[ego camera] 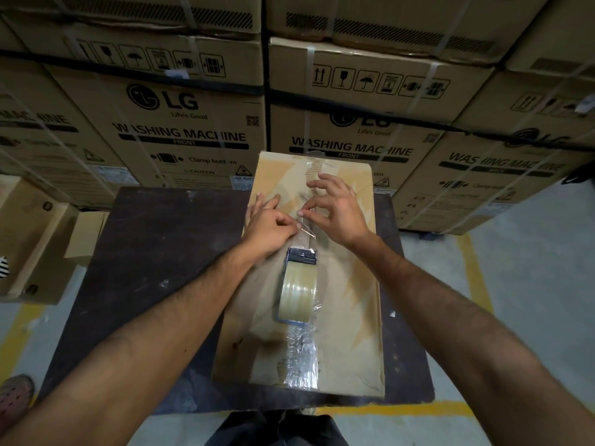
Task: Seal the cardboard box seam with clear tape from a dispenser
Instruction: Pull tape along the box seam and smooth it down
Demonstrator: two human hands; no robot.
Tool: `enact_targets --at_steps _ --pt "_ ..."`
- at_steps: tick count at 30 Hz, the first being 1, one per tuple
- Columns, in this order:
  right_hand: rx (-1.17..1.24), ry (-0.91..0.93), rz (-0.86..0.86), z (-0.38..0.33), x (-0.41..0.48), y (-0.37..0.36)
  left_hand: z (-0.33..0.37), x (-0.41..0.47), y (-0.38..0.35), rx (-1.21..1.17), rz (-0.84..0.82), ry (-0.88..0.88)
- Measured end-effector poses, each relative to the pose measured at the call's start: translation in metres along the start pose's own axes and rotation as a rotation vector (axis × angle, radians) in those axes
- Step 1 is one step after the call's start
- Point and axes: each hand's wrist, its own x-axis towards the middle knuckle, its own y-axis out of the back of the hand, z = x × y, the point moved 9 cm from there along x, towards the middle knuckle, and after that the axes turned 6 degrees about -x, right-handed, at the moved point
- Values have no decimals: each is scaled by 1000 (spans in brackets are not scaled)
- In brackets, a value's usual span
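A long brown cardboard box (351,284) lies on a dark table (154,252), its centre seam running away from me. A blue tape dispenser (297,284) with a clear roll rests on the seam at mid-box. Wrinkled clear tape (301,358) covers the near part of the seam. A loose strip of tape (304,231) runs from the dispenser's front toward my hands. My left hand (269,225) pinches its left edge. My right hand (338,209) pinches the right edge with thumb and forefinger, the other fingers spread over the box.
Stacked washing machine cartons (180,123) form a wall just behind the table. A smaller open carton (35,239) stands on the floor at the left. Yellow lines (473,275) mark the grey floor. A sandalled foot (16,394) shows at the lower left.
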Motion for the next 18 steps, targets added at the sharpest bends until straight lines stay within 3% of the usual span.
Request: enact_targets --at_steps 8,13,18 --pt "7 88 57 -16 -17 4 3 7 4 -2 18 31" --pt "125 -14 70 -8 -31 0 4 7 -1 -16 -6 2" --pt "198 -87 -33 -2 -39 -7 -7 7 -3 6 9 13"
